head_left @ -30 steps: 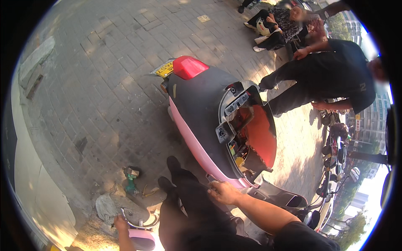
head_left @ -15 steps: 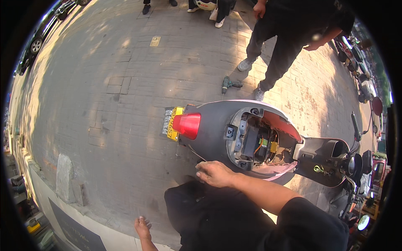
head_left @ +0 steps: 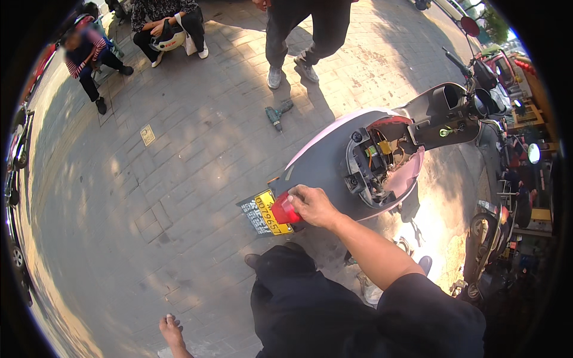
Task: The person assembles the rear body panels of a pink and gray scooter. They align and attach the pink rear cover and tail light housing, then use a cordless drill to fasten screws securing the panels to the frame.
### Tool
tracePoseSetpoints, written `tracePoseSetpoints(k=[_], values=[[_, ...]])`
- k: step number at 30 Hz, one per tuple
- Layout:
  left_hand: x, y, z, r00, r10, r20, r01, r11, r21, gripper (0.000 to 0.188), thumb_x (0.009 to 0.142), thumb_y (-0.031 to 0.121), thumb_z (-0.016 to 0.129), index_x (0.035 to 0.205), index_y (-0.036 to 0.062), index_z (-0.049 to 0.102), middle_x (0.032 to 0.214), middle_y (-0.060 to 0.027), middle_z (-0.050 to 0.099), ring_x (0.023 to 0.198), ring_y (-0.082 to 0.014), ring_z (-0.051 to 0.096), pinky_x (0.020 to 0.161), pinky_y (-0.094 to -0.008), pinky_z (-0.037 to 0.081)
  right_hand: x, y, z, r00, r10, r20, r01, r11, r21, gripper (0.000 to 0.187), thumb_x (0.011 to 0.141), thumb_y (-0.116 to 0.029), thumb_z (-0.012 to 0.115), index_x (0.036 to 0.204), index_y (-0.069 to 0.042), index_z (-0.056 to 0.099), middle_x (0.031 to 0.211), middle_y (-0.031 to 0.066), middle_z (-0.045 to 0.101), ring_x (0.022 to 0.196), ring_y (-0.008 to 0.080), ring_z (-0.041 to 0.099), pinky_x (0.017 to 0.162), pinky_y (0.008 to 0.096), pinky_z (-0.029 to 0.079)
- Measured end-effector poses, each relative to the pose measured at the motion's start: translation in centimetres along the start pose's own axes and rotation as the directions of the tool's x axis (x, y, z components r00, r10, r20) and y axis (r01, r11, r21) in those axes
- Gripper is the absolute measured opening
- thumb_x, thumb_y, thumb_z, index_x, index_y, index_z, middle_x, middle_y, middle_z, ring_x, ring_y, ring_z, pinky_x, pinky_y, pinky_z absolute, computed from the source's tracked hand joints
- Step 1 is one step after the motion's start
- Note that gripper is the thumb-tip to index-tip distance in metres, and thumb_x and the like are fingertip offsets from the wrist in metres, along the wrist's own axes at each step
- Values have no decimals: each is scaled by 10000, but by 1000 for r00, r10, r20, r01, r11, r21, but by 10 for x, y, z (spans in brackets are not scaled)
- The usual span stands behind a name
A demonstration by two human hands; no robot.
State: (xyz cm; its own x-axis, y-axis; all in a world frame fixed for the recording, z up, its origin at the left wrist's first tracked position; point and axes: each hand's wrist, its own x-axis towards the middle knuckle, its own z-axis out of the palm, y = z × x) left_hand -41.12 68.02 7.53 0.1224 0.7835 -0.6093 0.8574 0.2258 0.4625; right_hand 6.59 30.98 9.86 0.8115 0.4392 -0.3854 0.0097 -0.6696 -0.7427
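Note:
A pink and dark grey electric scooter (head_left: 322, 173) stands in front of me, its tail toward the left. My right hand (head_left: 313, 206) lies on the tail, fingers bent over the edge of the red tail light (head_left: 285, 210). Below that light is a yellow licence plate (head_left: 271, 213). The seat is off, and the opening shows a battery bay (head_left: 376, 156) with wires and a yellow connector. At the lower left, my left hand (head_left: 171, 330) hangs away from the scooter, fingers loosely bent and apart, with nothing visible in it.
A green cordless drill (head_left: 276, 115) lies on the paving beyond the scooter. Behind it stands a person in dark trousers (head_left: 304, 36). Two people sit farther off, one with a white helmet (head_left: 168, 40). Parked scooters (head_left: 489, 232) line the right side.
My view has turned and the scooter appears at a new slant. My right hand has moved from beside the scooter's flank onto its tail light. My left hand still hangs low.

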Motion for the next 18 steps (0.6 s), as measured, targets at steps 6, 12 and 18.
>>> tracePoseSetpoints(k=[6,12,18], values=[[108,217,-26,826,534,179,-553,829,83,279,1016,282,519,1069,25,614,956,-54,623,814,-148,606,662,-304,497,13,-21,31,984,94,-150,-81,992,95,264,976,-178,604,1115,41,653,902,190,732,814,247,731,773,354,556],[188,245,4,911,216,351,-275,953,129,303,996,301,539,1095,19,586,985,-89,629,798,-182,624,617,-329,525,92,-73,61,944,109,-313,-36,973,229,315,960,-263,612,1067,31,649,854,229,691,864,394,690,780,451,529],[251,291,40,885,1,466,-110,972,207,343,970,339,549,1129,34,563,1020,-116,621,793,-243,645,612,-383,534,112,-95,32,915,264,-306,-191,950,247,339,952,-271,616,1109,28,648,880,237,690,883,417,674,794,458,523]])
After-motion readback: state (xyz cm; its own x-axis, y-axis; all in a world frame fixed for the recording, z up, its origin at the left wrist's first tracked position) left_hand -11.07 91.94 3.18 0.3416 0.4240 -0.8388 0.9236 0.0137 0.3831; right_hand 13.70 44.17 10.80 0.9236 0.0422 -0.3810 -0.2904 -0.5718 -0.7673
